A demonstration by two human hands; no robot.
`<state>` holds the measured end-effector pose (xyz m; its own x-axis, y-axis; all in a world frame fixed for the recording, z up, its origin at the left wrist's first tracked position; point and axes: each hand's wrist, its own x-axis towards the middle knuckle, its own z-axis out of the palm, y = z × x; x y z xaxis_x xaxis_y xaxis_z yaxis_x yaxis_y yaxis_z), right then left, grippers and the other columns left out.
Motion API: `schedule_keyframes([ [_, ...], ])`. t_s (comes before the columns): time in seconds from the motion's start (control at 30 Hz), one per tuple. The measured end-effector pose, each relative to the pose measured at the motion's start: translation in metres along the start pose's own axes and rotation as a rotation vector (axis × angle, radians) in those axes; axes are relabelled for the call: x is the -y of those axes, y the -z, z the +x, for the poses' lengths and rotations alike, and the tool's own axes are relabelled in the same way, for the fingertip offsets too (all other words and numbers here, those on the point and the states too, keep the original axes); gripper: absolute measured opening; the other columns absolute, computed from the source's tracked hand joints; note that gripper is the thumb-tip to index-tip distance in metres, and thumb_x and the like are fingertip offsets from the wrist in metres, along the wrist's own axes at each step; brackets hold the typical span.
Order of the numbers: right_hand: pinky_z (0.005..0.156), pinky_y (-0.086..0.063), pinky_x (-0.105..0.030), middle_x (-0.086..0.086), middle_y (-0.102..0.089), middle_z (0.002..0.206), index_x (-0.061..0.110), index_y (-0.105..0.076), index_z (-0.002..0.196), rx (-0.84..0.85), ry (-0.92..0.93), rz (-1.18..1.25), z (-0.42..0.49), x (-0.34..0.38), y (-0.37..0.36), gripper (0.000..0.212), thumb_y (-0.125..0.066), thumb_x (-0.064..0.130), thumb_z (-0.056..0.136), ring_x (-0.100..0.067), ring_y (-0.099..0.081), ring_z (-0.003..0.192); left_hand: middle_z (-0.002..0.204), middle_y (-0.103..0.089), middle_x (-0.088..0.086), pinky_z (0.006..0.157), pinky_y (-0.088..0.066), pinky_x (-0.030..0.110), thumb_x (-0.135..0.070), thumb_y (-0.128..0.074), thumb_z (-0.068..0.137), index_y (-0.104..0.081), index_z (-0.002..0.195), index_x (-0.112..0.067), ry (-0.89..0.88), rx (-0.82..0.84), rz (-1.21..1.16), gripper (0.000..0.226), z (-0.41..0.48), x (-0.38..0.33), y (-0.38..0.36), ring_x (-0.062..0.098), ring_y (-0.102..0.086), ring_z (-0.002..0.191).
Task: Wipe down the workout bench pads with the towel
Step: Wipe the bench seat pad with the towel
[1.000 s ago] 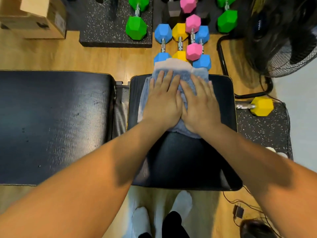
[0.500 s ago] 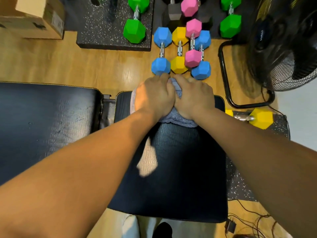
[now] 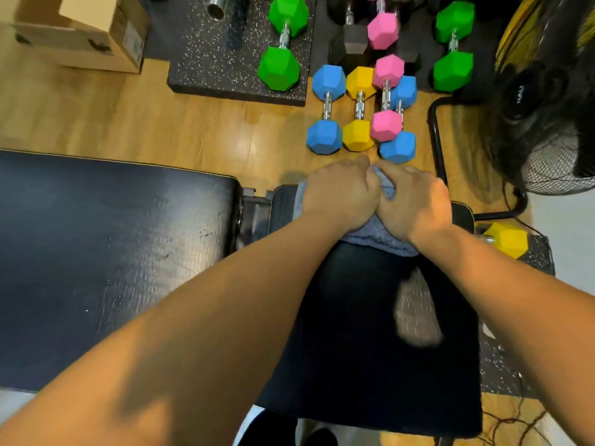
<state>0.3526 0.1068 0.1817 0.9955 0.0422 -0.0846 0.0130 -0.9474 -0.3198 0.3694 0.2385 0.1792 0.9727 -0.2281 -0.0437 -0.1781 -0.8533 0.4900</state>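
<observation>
Left grip [image 3: 341,192], right grip [image 3: 416,201] clutch towel [image 3: 379,237] on pad [image 3: 360,333].

Both arms stretch toward twelve o'clock; left hand [image 3: 341,192] and right hand [image 3: 416,202] touch, fingers curled on the towel [image 3: 380,237].

Just beyond my grip lie a blue dumbbell [image 3: 325,107], yellow dumbbell [image 3: 359,107] and pink dumbbell [image 3: 387,91]; fan [image 3: 544,91] farther right, cardboard box [image 3: 96,37] far left.
</observation>
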Motion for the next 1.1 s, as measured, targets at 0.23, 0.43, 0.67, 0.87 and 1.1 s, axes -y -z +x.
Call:
schedule_keyframes([
  [0.23,0.063,-0.034,-0.033,-0.011,-0.065,0.089,0.027,-0.058,0.111,0.005,0.096,-0.105,0.017,0.073,-0.027,0.040,-0.033,0.049,0.089,-0.034,-0.059,0.080,0.097,-0.068,0.014,0.065,-0.035,0.035,-0.026,-0.031,0.101,-0.060,0.109,-0.013,0.118,0.091,-0.191,0.032,-0.007,0.076,0.032,0.025,-0.052,0.079],
  [0.43,0.061,-0.032,-0.033,-0.010,-0.064,0.089,0.027,-0.055,0.110,0.055,0.117,-0.135,0.026,0.092,-0.034,0.039,-0.035,0.053,0.089,-0.033,-0.058,0.080,0.094,-0.069,0.007,0.075,-0.044,0.039,-0.033,-0.026,0.093,-0.061,0.102,-0.023,0.194,0.065,-0.325,0.037,-0.014,0.098,0.034,0.028,-0.058,0.086],
  [0.67,0.057,-0.028,-0.031,-0.008,-0.063,0.088,0.023,-0.055,0.103,0.037,0.210,-0.069,0.021,0.061,-0.024,0.032,-0.036,0.046,0.093,-0.030,-0.057,0.079,0.080,-0.063,0.012,0.060,-0.030,0.031,-0.029,-0.030,0.096,-0.061,0.091,-0.018,0.154,0.065,-0.058,0.033,-0.007,0.069,0.032,0.030,-0.054,0.073],
  [0.87,0.057,-0.030,-0.032,-0.008,-0.062,0.092,0.023,-0.054,0.100,0.026,0.204,0.000,0.013,0.015,-0.011,0.029,-0.038,0.046,0.092,-0.031,-0.058,0.081,0.086,-0.064,0.019,0.060,-0.031,0.035,-0.036,-0.023,0.090,-0.050,0.083,-0.022,0.059,0.040,0.152,0.032,-0.001,0.022,0.017,0.041,-0.057,0.080],
  [1.1,0.064,-0.038,-0.034,-0.011,-0.060,0.104,0.021,-0.055,0.118,-0.062,0.115,0.035,-0.013,-0.055,0.007,0.040,-0.039,0.044,0.090,-0.035,-0.057,0.092,0.099,-0.064,0.017,0.064,-0.031,0.034,-0.034,-0.030,0.097,-0.053,0.095,-0.021,-0.022,0.080,0.184,0.027,0.011,-0.049,-0.018,0.041,-0.058,0.090],
])
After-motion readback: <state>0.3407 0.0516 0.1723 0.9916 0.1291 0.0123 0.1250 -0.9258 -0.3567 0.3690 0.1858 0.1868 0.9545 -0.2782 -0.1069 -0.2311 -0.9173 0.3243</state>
